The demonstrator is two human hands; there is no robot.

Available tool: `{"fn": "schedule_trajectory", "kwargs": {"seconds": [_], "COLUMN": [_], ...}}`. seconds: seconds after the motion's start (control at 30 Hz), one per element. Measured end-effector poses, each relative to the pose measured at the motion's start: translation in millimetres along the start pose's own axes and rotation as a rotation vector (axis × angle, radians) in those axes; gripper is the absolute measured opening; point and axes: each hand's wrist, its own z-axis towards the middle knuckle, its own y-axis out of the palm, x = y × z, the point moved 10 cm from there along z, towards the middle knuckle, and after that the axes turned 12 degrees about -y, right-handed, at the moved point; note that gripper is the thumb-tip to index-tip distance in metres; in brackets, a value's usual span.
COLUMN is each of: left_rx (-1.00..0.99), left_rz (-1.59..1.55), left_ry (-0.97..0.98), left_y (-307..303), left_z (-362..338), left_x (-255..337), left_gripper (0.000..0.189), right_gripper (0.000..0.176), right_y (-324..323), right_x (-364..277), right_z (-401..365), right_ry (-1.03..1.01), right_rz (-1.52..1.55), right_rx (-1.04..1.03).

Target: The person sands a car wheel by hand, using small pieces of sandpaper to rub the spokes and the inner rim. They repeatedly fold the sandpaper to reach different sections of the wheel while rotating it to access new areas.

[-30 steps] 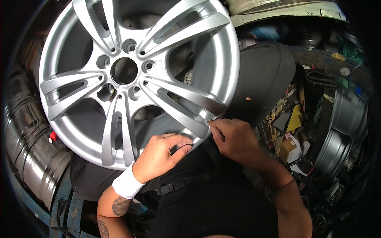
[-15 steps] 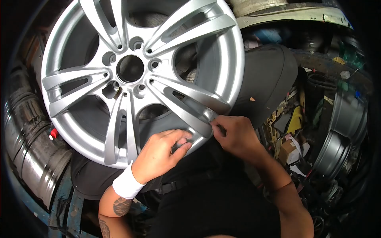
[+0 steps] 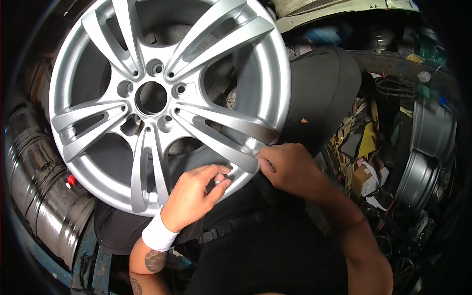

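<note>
A silver alloy wheel (image 3: 250,160) with paired spokes lies across the person's lap, its face up. My right hand (image 3: 290,167) is closed in a pinch at the outer end of the lower-right spoke, beside the rim. Whatever sits between its fingertips is hidden. My left hand (image 3: 194,194) rests over the lower edge of the wheel, to the left of that spoke. Its fingers are loosely curved, and a gap shows between forefinger and thumb. A white wristband (image 3: 160,233) circles the left wrist.
Shiny metal barrel shapes (image 3: 51,196) stand at left, with a small red object (image 3: 72,180) on them. At right lie more wheel rims (image 3: 417,177), a cardboard box (image 3: 363,180) and mixed scrap. A blue metal frame (image 3: 83,268) is at lower left.
The wheel has shifted slightly left and down in the view. My right hand has moved a little left with the spoke end and looks more turned over. My left hand stays by the lower rim.
</note>
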Motion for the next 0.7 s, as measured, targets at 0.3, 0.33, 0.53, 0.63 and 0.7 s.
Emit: {"fn": "schedule_trajectory", "kwargs": {"seconds": [0.3, 0.33, 0.53, 0.63, 0.7], "left_rx": [-0.015, -0.006, 0.002, 0.005, 0.002], "left_rz": [0.023, 0.023, 0.031, 0.039, 0.031], "left_ry": [-0.037, -0.018, 0.030, 0.041, 0.026], "left_y": [0.1, -0.3, 0.0, -0.2, 0.1], "left_z": [2.8, 2.0, 1.3, 2.3, 0.8], "left_x": [-2.6, -2.7, -3.3, -1.1, -2.3], "left_gripper": [0.022, 0.022, 0.021, 0.021, 0.021], "right_gripper": [0.011, 0.011, 0.011, 0.010, 0.011], "right_y": [0.4, -5.2, -5.4, 11.9, -0.9], "right_x": [-8.5, -12.5, -16.1, -1.8, -6.9], "right_z": [3.3, 4.5, 7.5, 0.1, 5.0], "right_ry": [-0.061, -0.089, -0.108, -0.032, -0.040], "right_rz": [-0.058, -0.076, -0.087, -0.045, -0.038], "right_rx": [-0.007, 0.042, 0.010, -0.083, -0.004]}}
